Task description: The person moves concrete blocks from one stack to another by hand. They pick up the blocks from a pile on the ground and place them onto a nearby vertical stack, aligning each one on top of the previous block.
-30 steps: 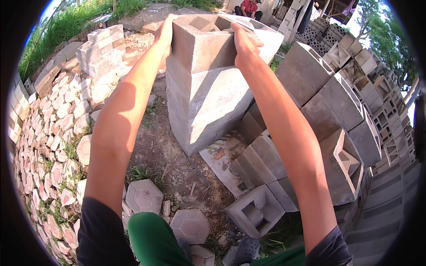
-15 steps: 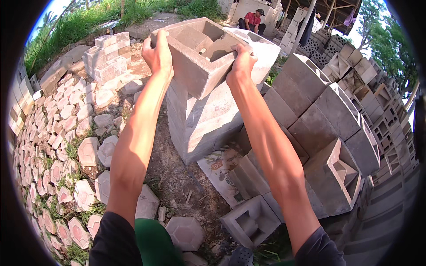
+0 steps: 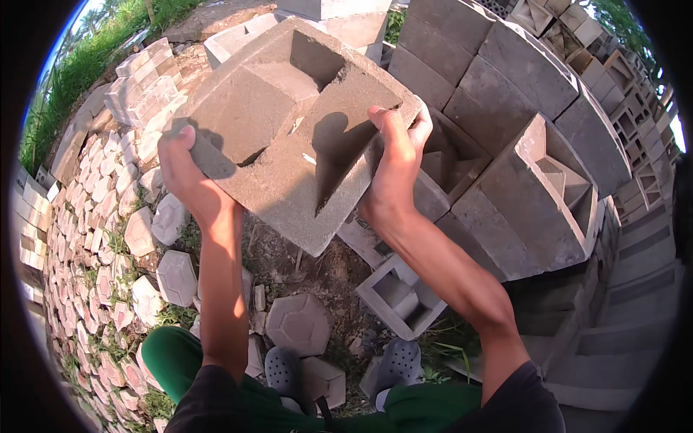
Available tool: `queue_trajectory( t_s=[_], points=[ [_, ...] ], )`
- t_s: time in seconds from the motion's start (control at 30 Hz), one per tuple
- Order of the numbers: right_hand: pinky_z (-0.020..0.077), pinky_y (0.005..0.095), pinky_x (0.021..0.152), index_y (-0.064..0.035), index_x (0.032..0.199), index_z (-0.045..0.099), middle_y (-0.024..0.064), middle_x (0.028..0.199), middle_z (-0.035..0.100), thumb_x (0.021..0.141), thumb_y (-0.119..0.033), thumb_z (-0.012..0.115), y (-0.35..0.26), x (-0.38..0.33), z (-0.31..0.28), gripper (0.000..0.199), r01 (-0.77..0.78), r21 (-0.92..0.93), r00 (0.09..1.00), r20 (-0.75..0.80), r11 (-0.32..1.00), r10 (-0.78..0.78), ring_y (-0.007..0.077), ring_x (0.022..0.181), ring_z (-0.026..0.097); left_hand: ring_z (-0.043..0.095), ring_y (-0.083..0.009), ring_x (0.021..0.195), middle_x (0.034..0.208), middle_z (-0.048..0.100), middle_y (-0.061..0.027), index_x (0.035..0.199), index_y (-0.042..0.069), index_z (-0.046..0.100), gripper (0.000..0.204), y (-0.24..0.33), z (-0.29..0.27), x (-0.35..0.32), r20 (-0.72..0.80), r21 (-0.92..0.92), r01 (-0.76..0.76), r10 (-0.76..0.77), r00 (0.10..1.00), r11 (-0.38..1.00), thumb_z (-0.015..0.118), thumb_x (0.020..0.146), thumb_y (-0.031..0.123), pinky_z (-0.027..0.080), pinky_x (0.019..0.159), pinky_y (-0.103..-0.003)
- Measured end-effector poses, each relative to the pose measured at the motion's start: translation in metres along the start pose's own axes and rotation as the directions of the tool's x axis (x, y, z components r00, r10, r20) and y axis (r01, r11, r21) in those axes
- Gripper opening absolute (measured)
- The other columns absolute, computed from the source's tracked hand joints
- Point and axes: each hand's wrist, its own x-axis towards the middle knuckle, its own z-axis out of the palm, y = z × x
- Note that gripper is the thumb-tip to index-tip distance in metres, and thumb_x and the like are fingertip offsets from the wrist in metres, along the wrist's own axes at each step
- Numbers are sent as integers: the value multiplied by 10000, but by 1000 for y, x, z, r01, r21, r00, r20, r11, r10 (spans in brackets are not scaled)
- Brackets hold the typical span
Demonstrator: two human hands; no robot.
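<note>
A square grey concrete block (image 3: 238, 119) with angular hollows hangs in front of me, its hollow face turned up toward me. My left hand (image 3: 191, 180) grips its left corner, thumb on the rim. My right hand (image 3: 395, 169) is closed on the right corner, thumb on top and fingers around the outer side. Both arms are stretched forward, and the block hides part of the ground and of the pale block stack (image 3: 354, 29) behind it. Below the block, a smaller hollow block (image 3: 402, 297) lies on the ground close to my right forearm.
Large concrete blocks (image 3: 498, 101) are stacked on the right, one with its hollow side (image 3: 556, 180) facing out. Hexagonal pavers (image 3: 299, 325) cover the ground to the left and around my grey clogs (image 3: 397, 364). A small pile of pale blocks (image 3: 144, 83) stands at the far left.
The held block has come away from above the pale stack, nearer to me, and has tilted to face me. My view has dropped, bringing my feet in. Both hands keep their hold.
</note>
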Motion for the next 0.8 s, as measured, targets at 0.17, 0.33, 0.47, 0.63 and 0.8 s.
queue_trajectory(
  t_s=[0.17,0.33,0.47,0.63,0.8],
  points=[
    [334,321,952,-23,1273,201,123,1158,394,823,-120,555,-10,-69,-73,581,-205,-132,971,-154,970,185,178,1052,405,560,-204,854,916,525,-85,952,35,523,265,-28,-33,-100,-93,36,288,-283,955,957,528,795,248,460,769,-339],
    [225,375,1052,51,1329,211,209,1262,271,784,-207,597,5,-121,-128,716,-339,-414,912,-366,845,187,286,1204,268,541,-259,1033,1125,540,-131,1170,-11,506,501,-59,-71,-165,-158,136,566,-547,822,813,500,809,336,423,897,-378],
    [298,346,991,14,1335,195,174,1223,323,807,-164,582,2,-153,-159,679,-424,-347,853,-462,837,241,232,1119,350,535,-264,1032,1083,535,-127,1155,3,490,456,-82,-94,-200,-151,99,666,-650,745,740,459,814,304,419,897,-394],
    [354,307,906,-17,1345,194,127,1179,375,811,-104,560,-12,-186,-190,653,-408,-301,814,-547,862,194,172,1013,405,531,-244,966,1034,521,-117,1132,13,472,423,-108,-122,-228,-105,219,642,-637,764,735,456,807,284,430,847,-380],
    [255,313,1008,-7,1354,238,145,1230,363,787,-124,554,-5,-204,-241,660,-414,-359,804,-575,836,151,203,1127,345,527,-224,914,1013,514,-111,1103,15,465,405,-121,-110,-258,-68,387,527,-547,834,756,477,792,274,436,797,-361]
  ],
)
